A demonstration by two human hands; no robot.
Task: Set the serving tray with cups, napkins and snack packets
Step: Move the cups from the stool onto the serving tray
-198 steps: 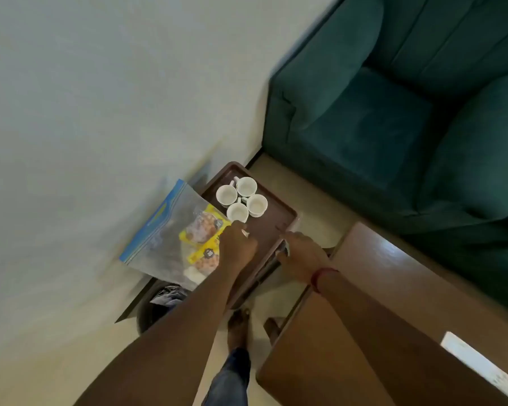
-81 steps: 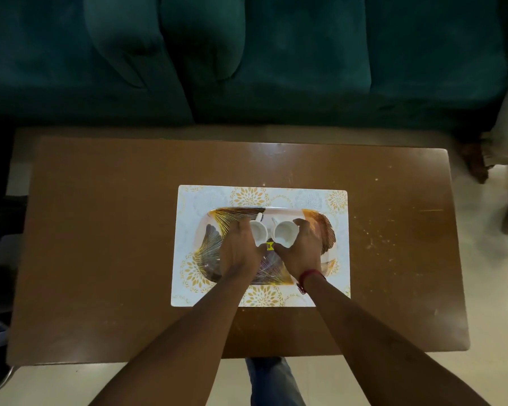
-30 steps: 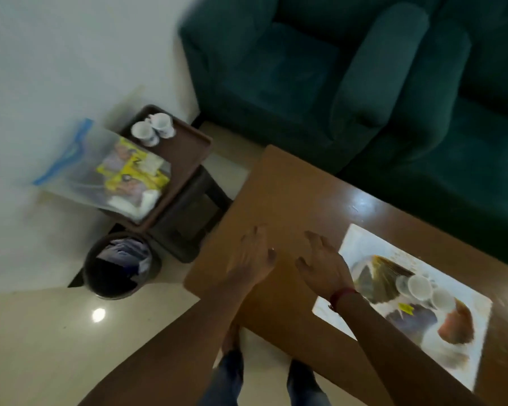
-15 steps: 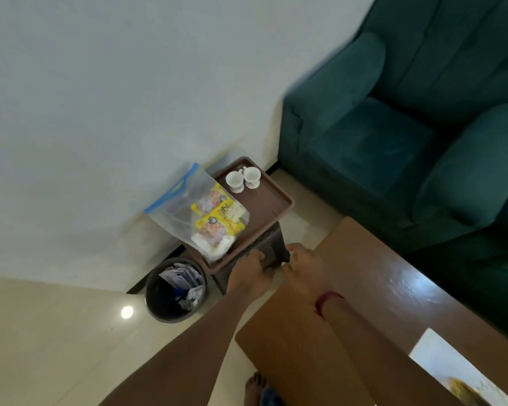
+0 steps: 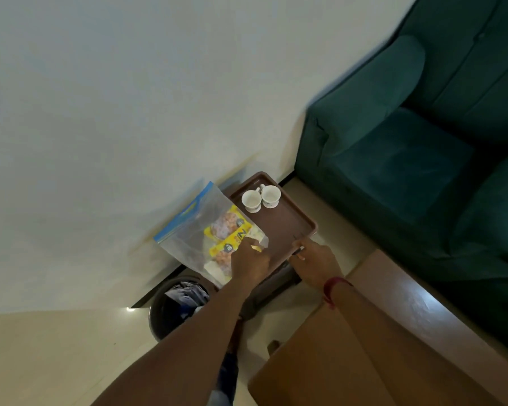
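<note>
Plainly, the task's things sit together on a brown tray (image 5: 279, 227) with a raised rim, which rests on a dark low stand (image 5: 276, 284) in the corner between a white wall (image 5: 129, 112) and a teal sofa (image 5: 408, 142). Two small white cups (image 5: 261, 198) stand upright and touching at the tray's far end, with their handles toward the wall. A clear zip bag (image 5: 188, 238) with a blue seal strip lies tilted over the tray's left edge and overhangs it toward the wall. Yellow snack packets (image 5: 229, 232) with pictures of nuts show through the bag. The left hand (image 5: 248, 260) lies on the bag's near corner, fingers bent down and close together; whether they pinch the plastic cannot be told. The right hand (image 5: 314, 259), with a red thread (image 5: 336, 285) at its wrist, has its fingers curled over the tray's near right rim. Bare tray floor lies between the cups and both hands. A strip of pale floor (image 5: 335, 218) separates the tray from the sofa's base. A round dark bin (image 5: 173, 306) with crumpled wrappers stands just beside the stand, below the bag. The corner of a wooden coffee table (image 5: 364, 347) sits near, under the right forearm.
</note>
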